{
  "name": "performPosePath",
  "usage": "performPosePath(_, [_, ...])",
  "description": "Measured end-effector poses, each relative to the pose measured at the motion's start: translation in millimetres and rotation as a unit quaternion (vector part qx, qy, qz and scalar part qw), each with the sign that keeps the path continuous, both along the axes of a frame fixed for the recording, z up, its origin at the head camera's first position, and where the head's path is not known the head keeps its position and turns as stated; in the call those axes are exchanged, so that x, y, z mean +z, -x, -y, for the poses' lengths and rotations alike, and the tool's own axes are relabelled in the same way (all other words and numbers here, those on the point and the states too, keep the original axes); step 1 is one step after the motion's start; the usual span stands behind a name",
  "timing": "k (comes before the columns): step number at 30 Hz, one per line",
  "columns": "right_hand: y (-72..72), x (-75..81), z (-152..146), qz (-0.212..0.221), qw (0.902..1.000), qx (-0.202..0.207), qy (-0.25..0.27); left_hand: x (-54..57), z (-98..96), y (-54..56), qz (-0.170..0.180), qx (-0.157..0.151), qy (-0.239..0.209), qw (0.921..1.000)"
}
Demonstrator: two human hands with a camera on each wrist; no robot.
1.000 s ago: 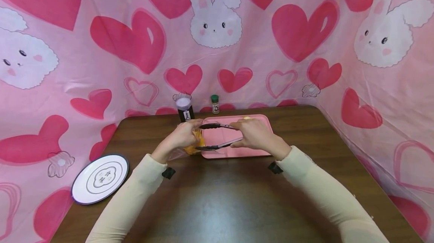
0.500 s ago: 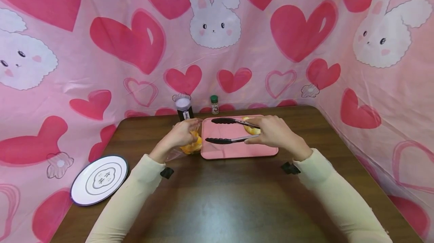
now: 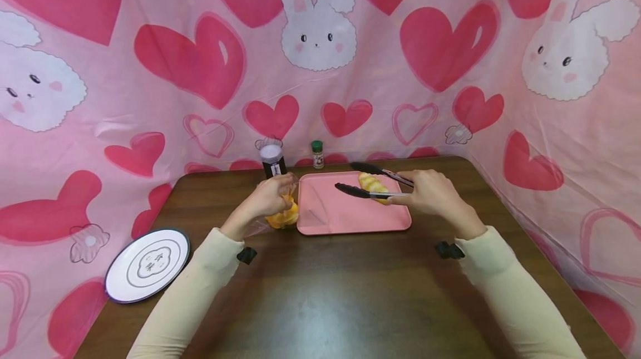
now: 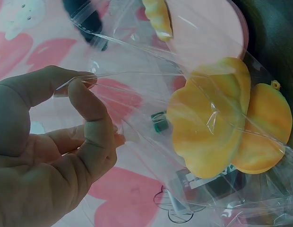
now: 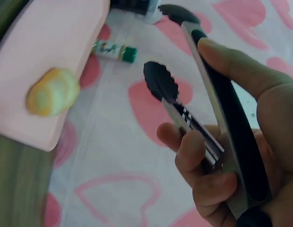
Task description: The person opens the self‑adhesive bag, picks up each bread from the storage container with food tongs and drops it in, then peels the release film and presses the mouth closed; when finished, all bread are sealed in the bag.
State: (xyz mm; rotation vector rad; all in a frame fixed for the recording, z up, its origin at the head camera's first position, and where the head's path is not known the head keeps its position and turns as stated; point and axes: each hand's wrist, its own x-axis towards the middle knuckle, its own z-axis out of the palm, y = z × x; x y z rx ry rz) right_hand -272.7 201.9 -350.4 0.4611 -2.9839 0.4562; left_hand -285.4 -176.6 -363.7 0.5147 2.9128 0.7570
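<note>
My left hand (image 3: 267, 198) pinches the edge of a clear plastic bag (image 4: 137, 94) between thumb and finger. Two yellow bread-like pieces (image 4: 208, 125) show inside the bag, one scalloped and one rounder. With my right hand (image 3: 434, 196) I hold a pair of tongs (image 5: 234, 127), black-tipped with metal arms. The tongs' arms are spread, with nothing gripped between the tips. Below and behind them, a striped yellow-and-cream bread roll (image 3: 369, 182) lies on the right part of a pink tray (image 3: 345, 222).
A dark jar with a pale lid (image 3: 272, 154) stands behind my left hand. Beside it is a small green-capped shaker (image 3: 317, 154). A white plate with a dark rim (image 3: 149, 264) lies at the table's left edge. Patterned cloth (image 3: 320, 86) surrounds the wooden table (image 3: 320, 292).
My right hand has moved right with the tongs, away from the bag, and the tips are now near the bread roll. The roll and tray are more exposed. My left hand stays put.
</note>
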Motion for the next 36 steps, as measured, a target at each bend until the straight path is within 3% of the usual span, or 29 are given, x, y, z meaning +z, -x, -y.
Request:
performPosePath(11, [4.4, -30.0, -31, 0.013, 0.9981, -0.058, -0.019, 0.6, 0.7, -0.9, 0.013, 0.005, -0.011, 0.9998])
performPosePath(21, [8.1, -50.7, -48, 0.053, 0.9955, -0.073, -0.031, 1.1, 1.8, 0.4, 0.022, 0.006, -0.014, 0.9996])
performPosePath(36, [10.8, -67.3, -54, 0.031, 0.9952, -0.083, -0.041, 0.4, 2.9, 0.2, 0.018, -0.008, -0.019, 0.9996])
